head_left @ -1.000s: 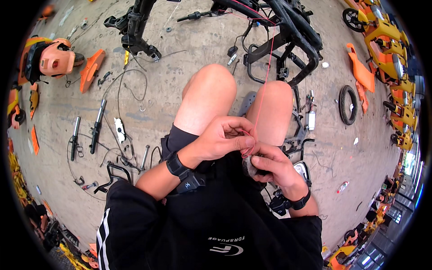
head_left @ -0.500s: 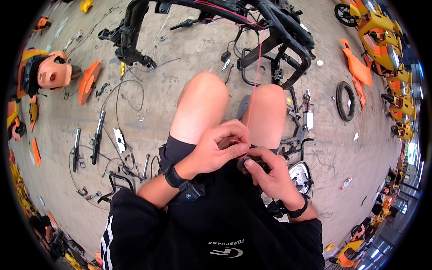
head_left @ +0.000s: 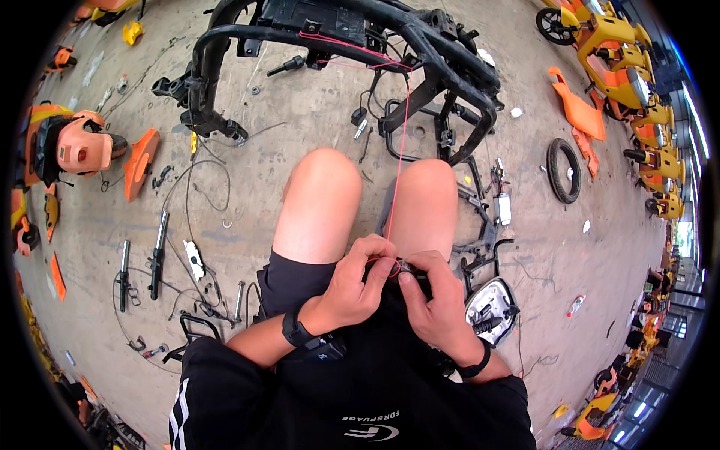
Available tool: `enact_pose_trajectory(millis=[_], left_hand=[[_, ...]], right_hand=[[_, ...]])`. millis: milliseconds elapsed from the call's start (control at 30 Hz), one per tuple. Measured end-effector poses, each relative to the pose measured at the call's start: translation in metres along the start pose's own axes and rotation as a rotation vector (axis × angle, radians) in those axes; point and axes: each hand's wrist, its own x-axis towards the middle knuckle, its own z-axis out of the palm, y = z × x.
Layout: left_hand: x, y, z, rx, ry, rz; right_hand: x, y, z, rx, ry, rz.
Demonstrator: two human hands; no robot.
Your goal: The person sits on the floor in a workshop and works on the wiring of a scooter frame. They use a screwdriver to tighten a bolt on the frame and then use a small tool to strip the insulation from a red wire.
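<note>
Red wire: taut, long axis running from 12 o'clock at the black frame down to both hands. Left hand and right hand, fingers closed, pinch its near end at lap; equally near.

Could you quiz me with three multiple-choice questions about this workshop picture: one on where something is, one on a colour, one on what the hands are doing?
1. Where does the loose black tyre lie?
A. on the floor to the person's right
B. on the person's lap
C. hung on the black frame

2. What colour is the thin wire running from the black frame to the hands?
A. blue
B. red
C. white

3. What are the two hands doing?
A. resting flat on the floor
B. both pinching a small part together over the lap
C. each lifting a tyre

Answers: 1 A, it lies flat on concrete at right. 2 B, it shows red against the knees. 3 B, left hand and right hand meet fingertip to fingertip.
</note>
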Motion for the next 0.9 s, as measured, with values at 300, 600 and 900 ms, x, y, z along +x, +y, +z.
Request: enact_pose_trajectory(millis=[300, 600, 900], left_hand=[[0.000, -0.014, 0.014, 0.099, 0.075, 0.221], [-0.007, -0.021, 0.018, 0.091, 0.132, 0.184], [0.004, -0.008, 0.003, -0.078, 0.209, 0.030]], right_hand=[[-0.007, 0.006, 0.011, 0.113, 0.064, 0.085], [-0.012, 0.015, 0.027, 0.087, 0.150, 0.067], [-0.007, 0.014, 0.017, 0.057, 0.116, 0.011]])
